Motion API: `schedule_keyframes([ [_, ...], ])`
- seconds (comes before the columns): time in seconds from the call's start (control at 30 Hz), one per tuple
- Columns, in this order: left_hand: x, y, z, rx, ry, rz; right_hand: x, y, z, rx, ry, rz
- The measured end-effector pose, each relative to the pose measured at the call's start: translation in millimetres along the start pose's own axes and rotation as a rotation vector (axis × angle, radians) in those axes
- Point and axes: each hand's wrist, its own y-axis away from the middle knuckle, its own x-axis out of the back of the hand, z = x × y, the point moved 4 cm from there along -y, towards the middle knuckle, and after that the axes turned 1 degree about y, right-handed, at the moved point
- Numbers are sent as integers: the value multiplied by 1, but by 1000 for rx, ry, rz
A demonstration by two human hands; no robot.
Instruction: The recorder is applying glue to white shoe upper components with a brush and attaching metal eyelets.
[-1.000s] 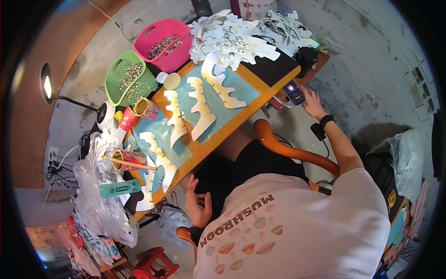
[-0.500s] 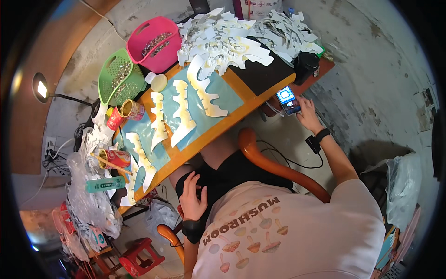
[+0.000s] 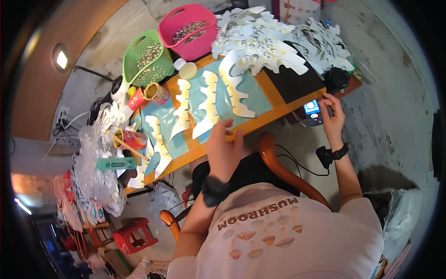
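Observation:
My left hand (image 3: 224, 151) is raised over the table's front edge, fingers loosely apart and holding nothing. It is nearest to a white curved, notched strip with yellowish smears (image 3: 208, 104), one of several such strips on a blue sheet (image 3: 255, 90). My right hand (image 3: 333, 118) is by the table's right corner, loosely bent, thumb and fingers apart, with nothing visible in it. Beside its fingers, below the table edge, is a small dark device with a lit blue screen (image 3: 313, 113).
Pink (image 3: 204, 23) and green (image 3: 134, 56) baskets hold small shiny metal pieces. White cut pieces (image 3: 260, 42) are heaped at the back. Open tins (image 3: 155, 93) and a teal tube (image 3: 116, 163) stand left. A wooden chair arm (image 3: 288, 172) curves between my arms; a black cable hangs behind it.
My left hand has risen from my lap to above the table edge. My right hand has moved off the device toward the table corner. The whole view has shifted.

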Motion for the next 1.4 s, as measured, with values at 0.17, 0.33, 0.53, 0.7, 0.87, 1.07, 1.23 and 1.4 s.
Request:
schedule_keyframes([
  [0.17, -31, -15, -16, -30, -285, 95, -45, -15, -50, 131, -163, -179],
  [0.33, -51, -31, -16, 97, -213, 75, -88, -23, -81, 41, -152, -306],
  [0.53, -51, -35, -29, 215, 10, 115, -131, -50, -68, 24, -49, -440],
  [0.7, -16, -16, -38, 289, 483, 113, -146, -72, -70, 50, 27, -474],
  [0.87, 32, 35, -44, 362, 827, -38, -155, -91, -67, 161, 106, -466],
  [1.07, 79, 79, -110, 464, 635, 41, -216, -115, -101, 516, 202, -706],
  [1.23, 103, 75, -124, 430, 540, 122, -283, -143, -135, 674, 203, -900],
  [1.4, 114, 79, -126, 415, 316, 207, -322, -220, -203, 636, 275, -973],
])
